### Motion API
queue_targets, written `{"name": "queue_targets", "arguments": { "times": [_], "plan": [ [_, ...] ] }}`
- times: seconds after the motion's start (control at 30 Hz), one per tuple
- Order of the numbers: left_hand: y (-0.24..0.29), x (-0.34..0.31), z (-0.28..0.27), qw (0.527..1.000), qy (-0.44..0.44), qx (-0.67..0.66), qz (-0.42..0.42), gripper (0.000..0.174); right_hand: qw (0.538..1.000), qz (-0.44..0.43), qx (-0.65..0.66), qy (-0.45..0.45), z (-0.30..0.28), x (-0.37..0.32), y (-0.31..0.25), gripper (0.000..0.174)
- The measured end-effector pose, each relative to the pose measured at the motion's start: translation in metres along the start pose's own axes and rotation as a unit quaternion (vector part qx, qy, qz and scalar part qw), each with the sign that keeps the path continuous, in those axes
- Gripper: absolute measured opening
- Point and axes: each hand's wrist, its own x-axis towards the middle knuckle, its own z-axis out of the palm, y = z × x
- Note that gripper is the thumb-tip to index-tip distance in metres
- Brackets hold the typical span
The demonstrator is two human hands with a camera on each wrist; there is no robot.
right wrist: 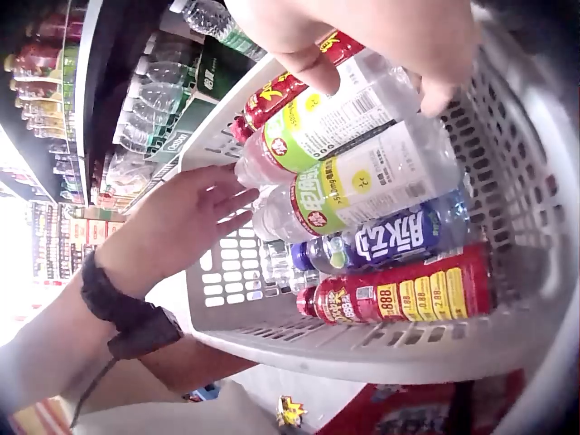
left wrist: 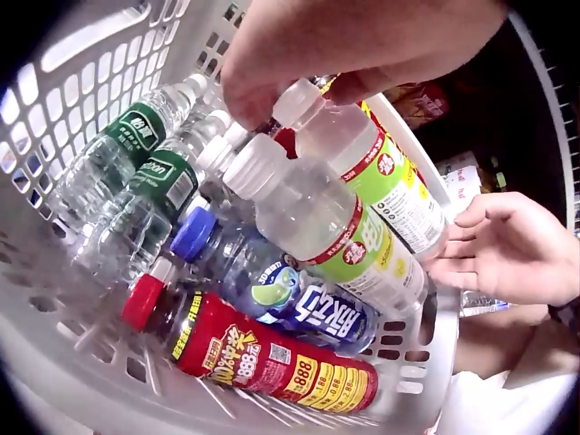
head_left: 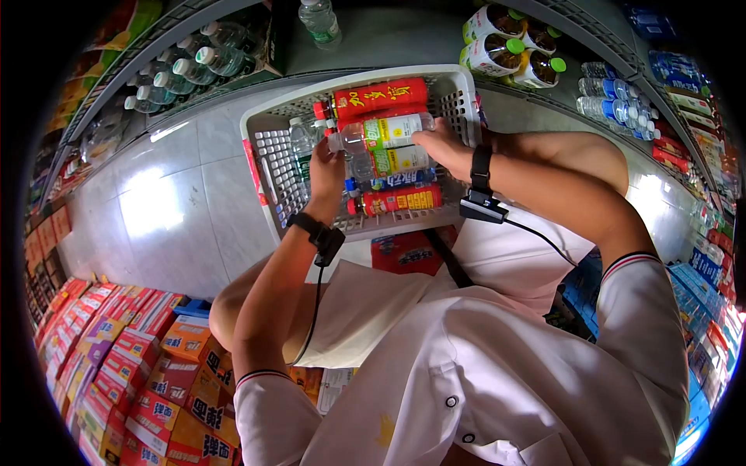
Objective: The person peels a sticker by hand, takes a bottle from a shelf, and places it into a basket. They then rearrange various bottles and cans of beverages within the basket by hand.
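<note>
Two clear bottles with green-and-white labels, an upper one (head_left: 392,130) and a lower one (right wrist: 362,181), lie side by side over the basket (head_left: 470,101). Fingers of the left hand (head_left: 326,175) (left wrist: 362,45) (right wrist: 172,222) pinch around the upper bottle's cap end. At the base end, the right hand (head_left: 447,151) (left wrist: 521,249) (right wrist: 372,41) holds the same bottle, thumb over its label. Below them lie a blue-labelled bottle (left wrist: 308,304) and a red-labelled bottle (left wrist: 272,358). Green-labelled water bottles (left wrist: 140,131) are at the basket's left, red bottles (head_left: 381,97) along its far side.
Shelves hold water bottles (head_left: 221,62) at the upper left and dark drink bottles with green caps (head_left: 513,46) at the upper right. One bottle (head_left: 320,23) stands beyond the basket. Stacked cartons (head_left: 163,380) fill the lower left; grey floor tiles (head_left: 175,186) lie left of the basket.
</note>
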Motion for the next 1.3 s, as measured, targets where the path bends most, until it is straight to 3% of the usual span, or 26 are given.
{"name": "queue_targets", "arguments": {
  "times": [0.13, 0.23, 0.47, 0.57, 0.67, 1.1, 1.3],
  "plan": [
    [-0.018, 0.009, -0.001, 0.999, -0.015, 0.002, 0.053, 0.050, 1.000, -0.011, -0.017, 0.023, 0.006, 0.014, 0.019, 0.049],
    [0.014, -0.010, 0.009, 0.999, 0.011, -0.047, -0.014, 0.050, 1.000, -0.003, -0.008, 0.005, 0.003, 0.008, 0.011, 0.047],
    [0.009, -0.004, 0.003, 1.000, 0.008, -0.023, -0.016, 0.054, 0.997, -0.042, 0.002, 0.071, 0.006, 0.007, 0.012, 0.046],
    [0.015, -0.007, 0.005, 0.999, 0.014, -0.025, -0.026, 0.055, 0.999, -0.029, 0.012, -0.004, 0.001, 0.011, 0.008, 0.043],
    [0.018, -0.010, 0.007, 0.999, 0.006, -0.024, -0.031, 0.056, 1.000, -0.012, 0.013, -0.012, -0.001, 0.010, 0.002, 0.043],
    [0.014, -0.010, 0.004, 0.999, -0.019, -0.042, -0.024, 0.055, 0.998, -0.039, 0.042, 0.039, 0.003, 0.028, 0.021, 0.040],
    [0.020, -0.011, 0.005, 0.998, -0.004, -0.053, -0.030, 0.050, 0.997, -0.039, 0.053, 0.028, -0.002, 0.005, -0.005, 0.036]
  ]
}}
